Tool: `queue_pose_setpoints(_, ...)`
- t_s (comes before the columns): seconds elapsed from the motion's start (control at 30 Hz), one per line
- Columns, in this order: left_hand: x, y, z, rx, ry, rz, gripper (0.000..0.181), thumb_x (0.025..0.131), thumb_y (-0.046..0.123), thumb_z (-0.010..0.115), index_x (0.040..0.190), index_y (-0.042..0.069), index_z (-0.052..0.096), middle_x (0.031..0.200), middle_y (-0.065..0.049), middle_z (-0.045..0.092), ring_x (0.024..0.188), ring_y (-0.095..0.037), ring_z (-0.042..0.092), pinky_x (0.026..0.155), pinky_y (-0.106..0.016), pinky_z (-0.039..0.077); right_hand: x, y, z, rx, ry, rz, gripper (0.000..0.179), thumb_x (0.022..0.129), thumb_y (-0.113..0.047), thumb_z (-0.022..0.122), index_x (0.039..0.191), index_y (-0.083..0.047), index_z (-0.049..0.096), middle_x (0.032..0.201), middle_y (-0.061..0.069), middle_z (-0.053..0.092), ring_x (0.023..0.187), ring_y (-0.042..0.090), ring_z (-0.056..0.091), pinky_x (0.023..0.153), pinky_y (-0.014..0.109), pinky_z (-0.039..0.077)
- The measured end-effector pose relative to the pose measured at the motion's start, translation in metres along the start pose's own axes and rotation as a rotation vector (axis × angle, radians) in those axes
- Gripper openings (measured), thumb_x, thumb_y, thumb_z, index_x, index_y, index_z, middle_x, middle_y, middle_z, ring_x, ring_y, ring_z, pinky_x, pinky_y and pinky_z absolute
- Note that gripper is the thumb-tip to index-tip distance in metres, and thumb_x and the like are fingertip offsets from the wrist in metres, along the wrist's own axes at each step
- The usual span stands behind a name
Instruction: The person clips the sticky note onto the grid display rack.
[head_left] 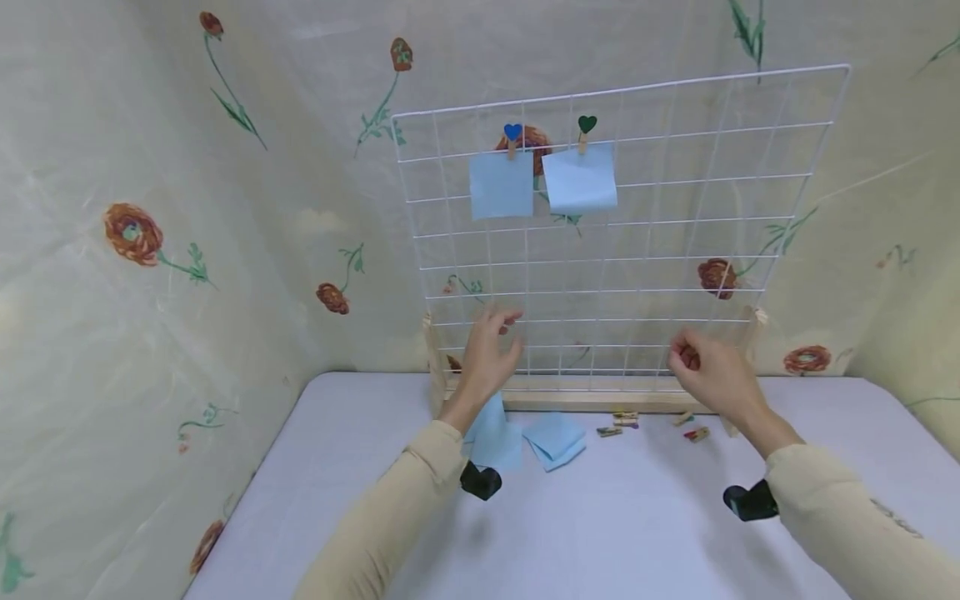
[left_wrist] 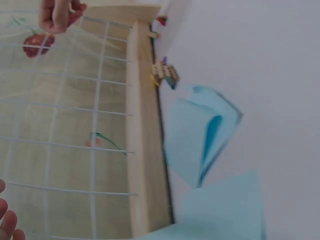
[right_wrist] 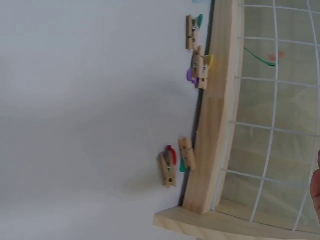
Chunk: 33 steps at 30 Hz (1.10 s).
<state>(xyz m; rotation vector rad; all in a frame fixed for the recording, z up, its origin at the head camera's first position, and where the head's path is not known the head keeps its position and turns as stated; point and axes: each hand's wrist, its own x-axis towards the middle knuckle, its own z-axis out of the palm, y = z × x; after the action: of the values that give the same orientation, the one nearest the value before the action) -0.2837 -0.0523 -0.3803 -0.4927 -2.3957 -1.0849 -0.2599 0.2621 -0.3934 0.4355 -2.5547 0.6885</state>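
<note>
My left hand (head_left: 491,354) hovers in front of the lower left of the white wire grid (head_left: 641,223), fingers loosely bent and nothing in them. On the right, my right hand (head_left: 712,375) is raised before the grid's lower right, its fingers loosely curled with nothing visible in them. Two blue paper sheets hang high on the grid: one (head_left: 501,187) under a blue-heart clothespin (head_left: 512,140), the other (head_left: 581,179), curling at its lower edge, under a green-heart clothespin (head_left: 585,133). Below, folded blue paper (head_left: 555,439) and another blue sheet (left_wrist: 225,205) lie on the table.
A wooden base (head_left: 600,400) holds the grid upright. Several small wooden clothespins lie along its front, among them a red-heart clothespin (right_wrist: 168,169) and a green one (right_wrist: 187,154). White cloth covers the table (head_left: 600,533); a flower-patterned curtain (head_left: 262,192) hangs behind.
</note>
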Motion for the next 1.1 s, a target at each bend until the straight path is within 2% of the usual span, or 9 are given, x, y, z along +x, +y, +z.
queue_pose_setpoints(0.23,-0.022,-0.022,0.010,-0.010,-0.036,-0.050,0.034,0.090,0.009,0.059,0.123,0.008,0.058,0.119,-0.009,0.058,0.106,-0.025,0.055,0.090,-0.036,0.048,-0.015,0.008,0.009,0.020,-0.022,0.039,0.008,0.089,-0.012,0.058,0.090,-0.004,0.059,0.072,0.006,0.056,0.064,0.016,0.046,0.052,0.021,0.037)
queue_pose_setpoints(0.37,-0.034,-0.033,0.013,-0.085,-0.027,-0.069,0.032,0.089,0.008,0.059,0.121,0.005,0.059,0.117,-0.013,0.059,0.108,-0.030,0.055,0.093,-0.043,0.047,-0.025,0.014,0.016,0.075,-0.022,0.098,0.011,0.091,-0.013,0.056,0.091,-0.003,0.060,0.077,0.008,0.058,0.069,0.018,0.048,0.054,0.020,0.039)
queue_pose_setpoints(0.47,-0.048,-0.042,0.014,-0.158,-0.014,-0.092,0.032,0.088,0.007,0.059,0.119,0.004,0.059,0.117,-0.015,0.058,0.109,-0.034,0.053,0.095,-0.049,0.045,-0.035,0.019,0.024,0.112,-0.023,0.160,0.015,0.093,-0.016,0.054,0.094,-0.002,0.060,0.079,0.009,0.060,0.071,0.018,0.050,0.054,0.020,0.041)
queue_pose_setpoints(0.6,-0.070,-0.055,0.019,-0.193,0.015,-0.121,0.032,0.086,0.005,0.060,0.118,0.002,0.060,0.115,-0.016,0.058,0.107,-0.035,0.052,0.093,-0.050,0.044,-0.051,0.025,0.034,0.136,-0.013,0.223,0.016,0.093,-0.018,0.054,0.096,-0.003,0.060,0.080,0.009,0.061,0.069,0.011,0.051,0.053,0.020,0.042)
queue_pose_setpoints(0.83,-0.097,-0.077,0.026,-0.138,0.089,-0.164,0.031,0.082,0.004,0.064,0.114,0.007,0.063,0.112,-0.011,0.061,0.103,-0.030,0.055,0.091,-0.042,0.045,-0.069,0.031,0.048,0.170,-0.005,0.249,0.014,0.092,-0.018,0.056,0.092,-0.005,0.062,0.076,0.005,0.062,0.064,-0.002,0.049,0.056,0.019,0.040)
queue_pose_setpoints(0.93,-0.103,-0.081,0.027,-0.132,0.093,-0.167,0.032,0.081,0.005,0.065,0.113,0.007,0.064,0.111,-0.011,0.060,0.103,-0.030,0.055,0.092,-0.042,0.044,-0.074,0.032,0.051,0.166,0.006,0.263,0.015,0.092,-0.018,0.056,0.092,-0.006,0.062,0.077,0.004,0.062,0.066,-0.003,0.048,0.058,0.018,0.040)
queue_pose_setpoints(1.1,-0.114,-0.082,0.031,-0.095,0.097,-0.186,0.033,0.081,0.009,0.067,0.114,0.011,0.064,0.118,-0.009,0.056,0.113,-0.029,0.051,0.097,-0.047,0.042,-0.083,0.033,0.056,0.193,0.036,0.307,0.018,0.094,-0.019,0.055,0.095,-0.003,0.062,0.084,0.007,0.063,0.069,-0.003,0.048,0.062,0.013,0.040)
